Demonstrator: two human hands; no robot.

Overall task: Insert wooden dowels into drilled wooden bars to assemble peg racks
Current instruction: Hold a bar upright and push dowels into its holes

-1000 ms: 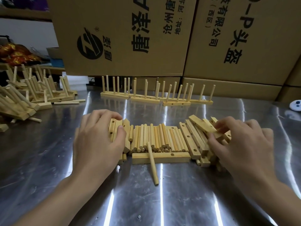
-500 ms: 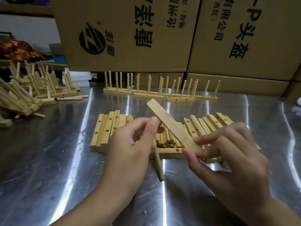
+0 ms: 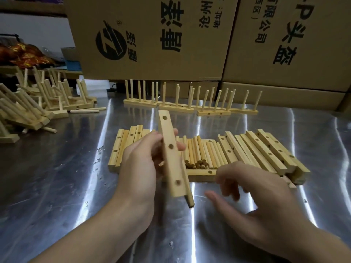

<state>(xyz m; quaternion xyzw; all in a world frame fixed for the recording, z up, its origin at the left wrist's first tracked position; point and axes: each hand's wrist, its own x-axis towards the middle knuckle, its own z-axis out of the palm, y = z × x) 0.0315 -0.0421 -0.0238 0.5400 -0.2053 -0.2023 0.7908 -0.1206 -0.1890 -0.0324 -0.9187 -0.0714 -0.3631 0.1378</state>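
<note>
While gripped mid-length in the left hand (image 3: pixel 140 168), stands tilted above the table (image 3: pixel 57 177): one bar (image 3: pixel 171 154), three holes facing the camera, far end toward 12 o'clock, near end toward 6. Seemingly empty through the blur: right hand (image 3: pixel 252 202), fingers loosely spread, low over the metal at 4 o'clock from the bar, apart from it.

Heaped just behind the bar, toward 1 o'clock: dowels (image 3: pixel 201 152), flanked at 9 and 3 o'clock by spare bars (image 3: pixel 266 154) lying flat. Showing beside the bar's near end: a stray dowel (image 3: pixel 190 201). Lined up at 12 o'clock: finished racks (image 3: pixel 190 109), with more piled at 10.

No dowel in any of the three holes yet, so barely begun on this piece. Probably next: fetch a dowel, seat it.

Most likely to fail at the seating. Started askew, apt to bind or chip a hole's rim. Held only at the middle, free to swivel under a push at an end hole, so safer braced on the table. Grabbed carelessly from the heap, liable to send neighbours rolling across smooth steel.
</note>
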